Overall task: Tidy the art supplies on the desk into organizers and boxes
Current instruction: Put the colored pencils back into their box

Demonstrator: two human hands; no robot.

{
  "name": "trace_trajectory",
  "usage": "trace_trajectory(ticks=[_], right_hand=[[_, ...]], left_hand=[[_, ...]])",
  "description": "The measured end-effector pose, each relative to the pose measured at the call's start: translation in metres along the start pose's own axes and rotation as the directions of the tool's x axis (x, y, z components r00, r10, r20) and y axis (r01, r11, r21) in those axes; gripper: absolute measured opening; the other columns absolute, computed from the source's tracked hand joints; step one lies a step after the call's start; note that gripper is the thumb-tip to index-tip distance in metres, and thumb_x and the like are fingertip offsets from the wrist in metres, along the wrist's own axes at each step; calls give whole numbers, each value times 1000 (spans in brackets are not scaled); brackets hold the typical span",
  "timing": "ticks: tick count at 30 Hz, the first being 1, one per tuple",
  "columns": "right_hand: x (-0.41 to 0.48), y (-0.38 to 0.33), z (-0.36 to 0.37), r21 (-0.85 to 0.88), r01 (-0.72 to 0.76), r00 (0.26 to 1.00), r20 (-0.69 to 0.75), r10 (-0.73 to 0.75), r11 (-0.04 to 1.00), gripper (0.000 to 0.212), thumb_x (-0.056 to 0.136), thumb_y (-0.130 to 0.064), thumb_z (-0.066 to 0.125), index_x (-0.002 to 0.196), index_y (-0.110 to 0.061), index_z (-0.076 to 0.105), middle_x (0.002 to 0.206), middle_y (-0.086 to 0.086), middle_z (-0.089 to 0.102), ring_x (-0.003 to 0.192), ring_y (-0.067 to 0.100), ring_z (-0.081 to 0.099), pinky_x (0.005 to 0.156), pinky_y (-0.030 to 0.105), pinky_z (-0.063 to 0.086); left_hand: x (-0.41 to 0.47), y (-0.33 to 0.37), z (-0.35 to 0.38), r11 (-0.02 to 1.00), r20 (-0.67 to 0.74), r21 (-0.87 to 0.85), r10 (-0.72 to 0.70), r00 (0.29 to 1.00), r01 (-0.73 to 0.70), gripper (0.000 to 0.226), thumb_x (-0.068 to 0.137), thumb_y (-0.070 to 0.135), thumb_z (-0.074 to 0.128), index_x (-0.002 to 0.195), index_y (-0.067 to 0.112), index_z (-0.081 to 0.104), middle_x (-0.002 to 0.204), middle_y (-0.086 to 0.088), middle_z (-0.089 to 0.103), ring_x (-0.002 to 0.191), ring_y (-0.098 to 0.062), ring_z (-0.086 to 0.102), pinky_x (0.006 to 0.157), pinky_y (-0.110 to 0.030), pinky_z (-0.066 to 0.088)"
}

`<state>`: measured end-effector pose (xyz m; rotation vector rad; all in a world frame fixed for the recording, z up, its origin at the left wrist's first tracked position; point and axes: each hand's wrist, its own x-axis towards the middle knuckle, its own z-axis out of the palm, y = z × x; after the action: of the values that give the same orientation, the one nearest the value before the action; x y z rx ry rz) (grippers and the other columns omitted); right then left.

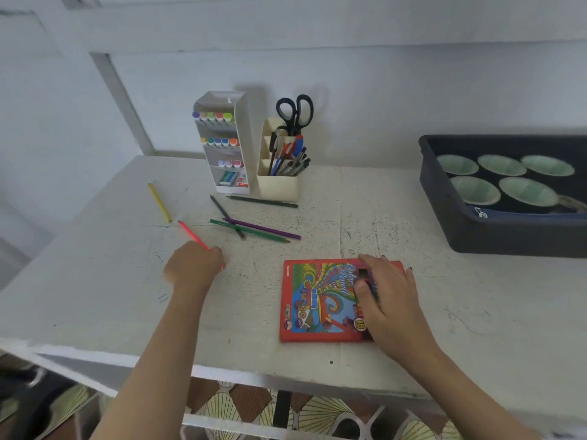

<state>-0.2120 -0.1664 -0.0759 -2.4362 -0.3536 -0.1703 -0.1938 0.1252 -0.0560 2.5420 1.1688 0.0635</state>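
A red colour-pencil box (317, 301) lies flat near the desk's front edge. My right hand (386, 296) rests on its right end, fingers curled round several pencils at the box's opening. My left hand (193, 265) grips the lower end of a pink pencil (190, 233) that lies on the desk. Loose pencils lie further back: a yellow one (159, 202), a purple one (262, 228), a green one (251, 231), a dark one (227, 216) crossing them, and a dark green one (263, 201).
At the back stand a white marker organizer (222, 144) with coloured markers and a cream pen holder (279, 182) holding pens and black scissors (295, 112). A dark tray (495, 233) with several green-lined cups sits at the right. The white desk (476, 312) drops off at the front.
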Motion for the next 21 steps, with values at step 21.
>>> trace_trajectory(ticks=[21], right_hand=[[2,10,-36,-20,189,965,-181,-189,982,48,92,-7,51,138,-21,45,145,9,41,136,26,32,111,43,25]], left_hand=[[-96,59,3,670,-163,-229,689,706,-706,7,89,26,58,88,24,64,79,16,60,83,-11,50,62,-24,33]])
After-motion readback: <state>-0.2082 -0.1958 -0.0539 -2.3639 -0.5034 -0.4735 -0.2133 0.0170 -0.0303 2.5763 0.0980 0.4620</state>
